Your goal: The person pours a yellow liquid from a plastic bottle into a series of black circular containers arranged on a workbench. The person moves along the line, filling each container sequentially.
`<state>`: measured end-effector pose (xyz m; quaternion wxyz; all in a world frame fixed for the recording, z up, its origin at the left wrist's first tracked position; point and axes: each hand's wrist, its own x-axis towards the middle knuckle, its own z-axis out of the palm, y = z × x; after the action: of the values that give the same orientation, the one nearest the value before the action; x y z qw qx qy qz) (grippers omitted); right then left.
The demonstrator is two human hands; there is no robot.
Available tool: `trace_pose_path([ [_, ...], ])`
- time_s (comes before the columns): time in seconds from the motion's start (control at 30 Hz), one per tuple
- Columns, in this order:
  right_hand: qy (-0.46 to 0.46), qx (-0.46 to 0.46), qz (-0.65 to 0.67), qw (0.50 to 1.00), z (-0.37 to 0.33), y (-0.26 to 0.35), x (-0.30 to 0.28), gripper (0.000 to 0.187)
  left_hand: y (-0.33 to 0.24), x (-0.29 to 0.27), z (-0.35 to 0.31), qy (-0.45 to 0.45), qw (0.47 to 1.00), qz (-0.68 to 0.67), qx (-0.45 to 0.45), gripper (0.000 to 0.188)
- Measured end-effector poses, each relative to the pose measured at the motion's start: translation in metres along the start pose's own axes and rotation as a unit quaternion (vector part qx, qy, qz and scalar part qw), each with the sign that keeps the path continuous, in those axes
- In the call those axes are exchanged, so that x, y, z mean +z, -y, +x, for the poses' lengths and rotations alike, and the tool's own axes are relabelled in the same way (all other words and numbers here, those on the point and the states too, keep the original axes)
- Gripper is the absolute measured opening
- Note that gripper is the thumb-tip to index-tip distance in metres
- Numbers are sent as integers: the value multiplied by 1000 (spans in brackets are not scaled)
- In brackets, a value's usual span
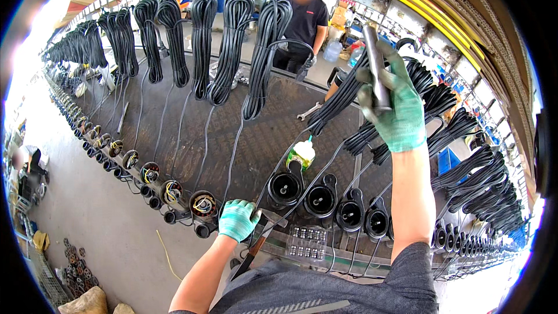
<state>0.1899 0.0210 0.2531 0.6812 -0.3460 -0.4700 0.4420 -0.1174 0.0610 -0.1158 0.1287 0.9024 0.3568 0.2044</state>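
Observation:
My right hand (pixel 398 102), in a green-and-grey knit glove, is raised over the right side of the bench. Its fingers are wrapped round a smooth metal cylinder (pixel 378 72) held nearly upright. At the bench's near edge my left hand (pixel 237 220), gloved alike, has its fingers bent downward; what lies beneath them is hidden. Just left of it sits an open motor housing (pixel 204 204) with copper windings and coloured wires. A hammer (pixel 256 246) lies right of that hand. Round black housings (pixel 319 200) with a central shaft stand further right.
Coiled black cables (pixel 231 46) line the dark bench (pixel 186 119); more bundles (pixel 459 128) lie at right. A wrench (pixel 309 111), a white-and-green bottle (pixel 303 152) and a tray of small metal parts (pixel 308 243) are on it. Another person (pixel 303 23) stands across the bench.

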Motion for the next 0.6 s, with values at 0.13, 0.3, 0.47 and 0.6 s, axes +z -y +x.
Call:
trace_pose_path([
  [0.13,-35,-64,16,997,22,-21,7,54,2,1,-1,0,1000,6,1,31],
  [0.3,-130,-217,-135,958,64,-61,-10,40,3,0,-1,-2,1000,2,1,31],
  [0.47,-128,-321,-170,923,115,-42,-15,34,2,-3,-4,9,1000,21,-8,28],
  [0.6,-116,-367,-133,913,157,-42,-19,31,1,-3,-1,11,1000,17,-10,27],
])
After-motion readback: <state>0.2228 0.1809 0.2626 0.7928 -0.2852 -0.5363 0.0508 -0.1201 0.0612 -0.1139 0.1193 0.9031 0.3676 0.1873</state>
